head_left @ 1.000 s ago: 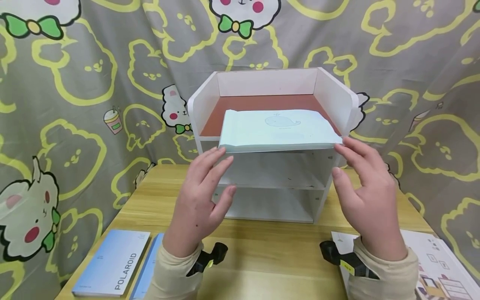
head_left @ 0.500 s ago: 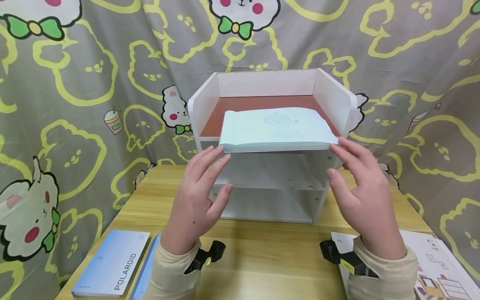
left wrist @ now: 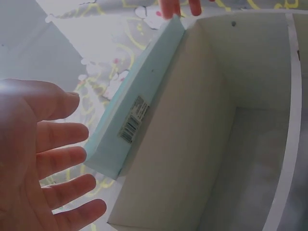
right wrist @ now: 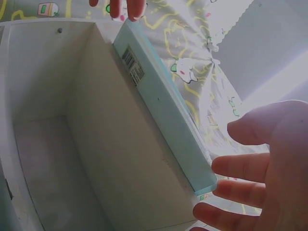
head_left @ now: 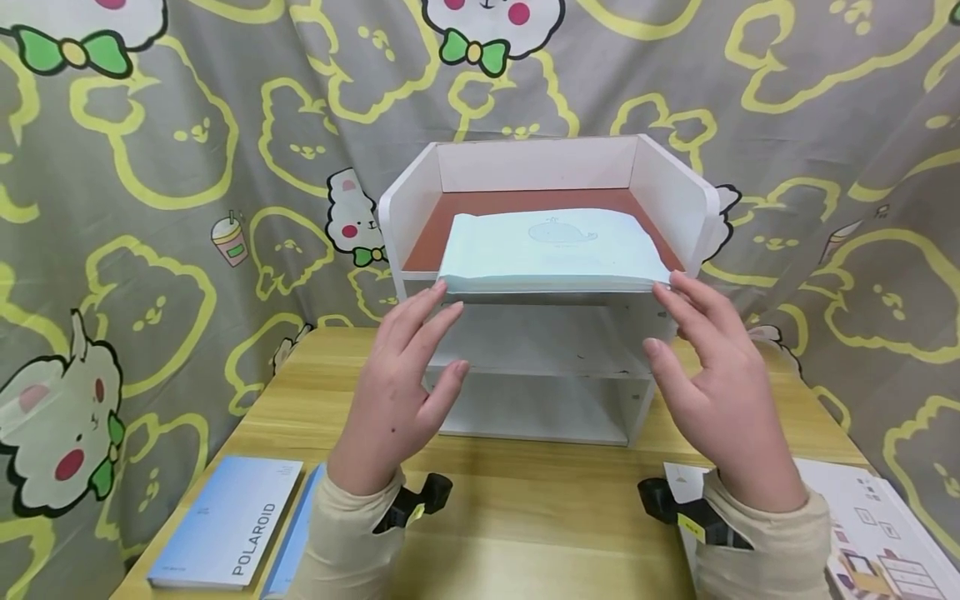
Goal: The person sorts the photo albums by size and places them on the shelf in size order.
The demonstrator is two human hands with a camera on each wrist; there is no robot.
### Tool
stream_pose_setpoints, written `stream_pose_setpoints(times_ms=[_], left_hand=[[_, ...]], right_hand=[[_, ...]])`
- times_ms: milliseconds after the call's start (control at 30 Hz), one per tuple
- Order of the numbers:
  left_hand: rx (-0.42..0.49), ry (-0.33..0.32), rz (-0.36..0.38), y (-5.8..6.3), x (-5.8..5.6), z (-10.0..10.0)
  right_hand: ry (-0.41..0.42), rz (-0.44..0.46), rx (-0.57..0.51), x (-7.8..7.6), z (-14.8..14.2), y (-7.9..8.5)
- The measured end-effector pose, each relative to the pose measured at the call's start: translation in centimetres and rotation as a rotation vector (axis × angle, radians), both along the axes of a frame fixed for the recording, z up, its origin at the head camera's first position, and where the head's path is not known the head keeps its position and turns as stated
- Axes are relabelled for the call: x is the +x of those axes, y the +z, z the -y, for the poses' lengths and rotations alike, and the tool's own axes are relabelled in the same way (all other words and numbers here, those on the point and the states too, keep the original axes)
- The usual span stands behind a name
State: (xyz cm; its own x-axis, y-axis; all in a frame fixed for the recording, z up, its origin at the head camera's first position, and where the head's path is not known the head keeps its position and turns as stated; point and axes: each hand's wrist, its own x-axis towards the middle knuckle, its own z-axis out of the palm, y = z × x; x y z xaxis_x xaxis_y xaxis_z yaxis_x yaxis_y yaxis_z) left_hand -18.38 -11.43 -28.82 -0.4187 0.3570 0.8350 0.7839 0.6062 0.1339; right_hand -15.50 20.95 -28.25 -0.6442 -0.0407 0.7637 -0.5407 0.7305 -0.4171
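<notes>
A pale blue, flat, book-sized pack (head_left: 555,250) with a whale drawing lies on the brown top board (head_left: 536,202) of a white desk shelf (head_left: 540,158). Its near edge juts past the board's front, and a barcode label (left wrist: 134,120) shows on its underside in both wrist views. My left hand (head_left: 397,387) has its fingertips by the pack's left front corner, fingers spread. At the right front corner, fingertips of my right hand (head_left: 723,387) touch the pack with fingers extended. Neither hand curls round anything.
Below the top board are open shelf compartments (head_left: 536,408). A blue POLAROID book (head_left: 225,521) lies at the left of the wooden table (head_left: 525,517), partly beside another blue book (head_left: 296,533). A white illustrated book (head_left: 885,525) lies at right. Patterned curtain (head_left: 285,142) hangs behind.
The pack has slid slightly backward onto the top board. My right hand has shifted a little to the left; my left hand has stayed near its corner.
</notes>
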Motion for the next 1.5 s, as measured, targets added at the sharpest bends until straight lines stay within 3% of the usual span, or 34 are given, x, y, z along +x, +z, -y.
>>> stream_pose_setpoints(times_ms=[733,1067,1500], left_hand=[[-0.037,0.008,0.078,-0.8,-1.4,-0.2],[-0.07,0.041,0.136,-1.3,-1.8,-0.3],[-0.101,0.054,0.191,-1.7,-2.5,-0.5]], right_hand=[[0.033,0.037,0.018,-1.0,0.4,-0.6],[0.018,0.079,0.027,-1.4,0.5,-0.9],[0.022,0.055,0.039,-2.1,1.0,-1.3]])
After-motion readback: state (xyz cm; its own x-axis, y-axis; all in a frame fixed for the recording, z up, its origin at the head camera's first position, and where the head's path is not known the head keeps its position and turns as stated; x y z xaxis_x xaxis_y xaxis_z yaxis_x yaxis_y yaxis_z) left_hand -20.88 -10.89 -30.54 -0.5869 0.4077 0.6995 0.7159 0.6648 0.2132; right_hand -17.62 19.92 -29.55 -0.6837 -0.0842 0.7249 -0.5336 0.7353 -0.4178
